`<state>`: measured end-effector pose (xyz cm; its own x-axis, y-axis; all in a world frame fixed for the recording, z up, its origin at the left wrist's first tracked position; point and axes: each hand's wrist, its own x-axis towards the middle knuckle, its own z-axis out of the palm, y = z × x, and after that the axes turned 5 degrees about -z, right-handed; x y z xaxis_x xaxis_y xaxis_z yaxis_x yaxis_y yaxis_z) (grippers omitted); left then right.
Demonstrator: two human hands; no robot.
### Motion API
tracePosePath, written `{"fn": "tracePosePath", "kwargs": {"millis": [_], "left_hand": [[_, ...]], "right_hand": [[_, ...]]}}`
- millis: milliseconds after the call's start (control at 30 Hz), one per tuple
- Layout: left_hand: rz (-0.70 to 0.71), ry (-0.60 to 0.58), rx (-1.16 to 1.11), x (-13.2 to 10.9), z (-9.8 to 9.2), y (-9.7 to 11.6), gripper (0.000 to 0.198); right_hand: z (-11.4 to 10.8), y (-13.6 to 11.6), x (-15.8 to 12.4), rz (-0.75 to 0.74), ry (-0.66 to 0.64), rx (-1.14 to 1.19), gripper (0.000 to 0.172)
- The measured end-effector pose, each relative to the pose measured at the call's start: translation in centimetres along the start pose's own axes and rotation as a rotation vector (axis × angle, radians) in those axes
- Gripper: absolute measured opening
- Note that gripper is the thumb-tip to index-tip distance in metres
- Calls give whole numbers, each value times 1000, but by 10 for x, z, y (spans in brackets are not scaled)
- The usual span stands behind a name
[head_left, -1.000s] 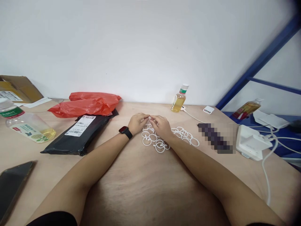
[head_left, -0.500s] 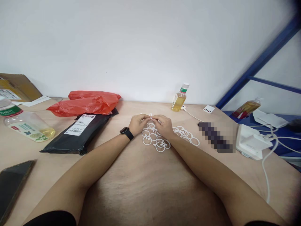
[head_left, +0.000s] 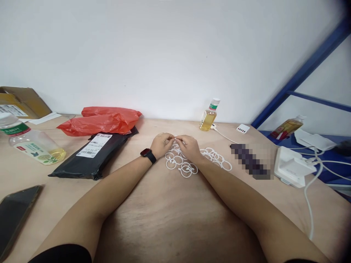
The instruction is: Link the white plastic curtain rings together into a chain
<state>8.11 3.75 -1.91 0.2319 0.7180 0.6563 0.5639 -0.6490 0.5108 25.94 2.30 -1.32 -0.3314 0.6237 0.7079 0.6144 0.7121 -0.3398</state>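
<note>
My left hand (head_left: 162, 145) and my right hand (head_left: 189, 147) meet fingertip to fingertip above a pile of rings. Both are closed in a pinch around a small white piece that looks like part of a white curtain ring (head_left: 176, 137); the fingers cover most of it. Under and in front of the hands lie several white plastic curtain rings (head_left: 171, 164), each with a small knob or eyelet. More such rings (head_left: 226, 166) spread out beyond my right wrist, partly hidden by the forearm. A black smartwatch (head_left: 148, 155) is on my left wrist.
Left of my hands lie a black parcel (head_left: 79, 166), a red plastic bag (head_left: 101, 122), a tipped bottle (head_left: 35, 148) and a phone (head_left: 18, 208). An upright bottle (head_left: 208, 118) stands by the wall. At right are a blurred dark object (head_left: 251, 160), a white charger (head_left: 293, 166) and cables.
Both hands stay pinched together at nearly the same spot, with the fingertips shifted slightly. The white piece above the fingertips shows less now. The view has tilted a little.
</note>
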Motion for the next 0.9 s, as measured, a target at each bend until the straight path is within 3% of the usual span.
{"fn": "tracePosePath", "kwargs": {"millis": [267, 433, 633, 733, 900], "left_hand": [[-42, 37, -15, 0, -2, -1, 13], [-2, 52, -5, 2, -4, 1, 14], [18, 79, 18, 0, -17, 0, 19], [-11, -40, 39, -7, -24, 1, 33], [-67, -412, 192, -29, -34, 13, 89]], "right_hand": [[-4, 0, 3, -46, -74, -45, 19], [-15, 0, 13, 0, -15, -69, 21], [-41, 6, 2, 105, -198, -131, 26], [-57, 14, -16, 159, -291, -198, 37], [-80, 31, -47, 380, -441, -377, 65]]}}
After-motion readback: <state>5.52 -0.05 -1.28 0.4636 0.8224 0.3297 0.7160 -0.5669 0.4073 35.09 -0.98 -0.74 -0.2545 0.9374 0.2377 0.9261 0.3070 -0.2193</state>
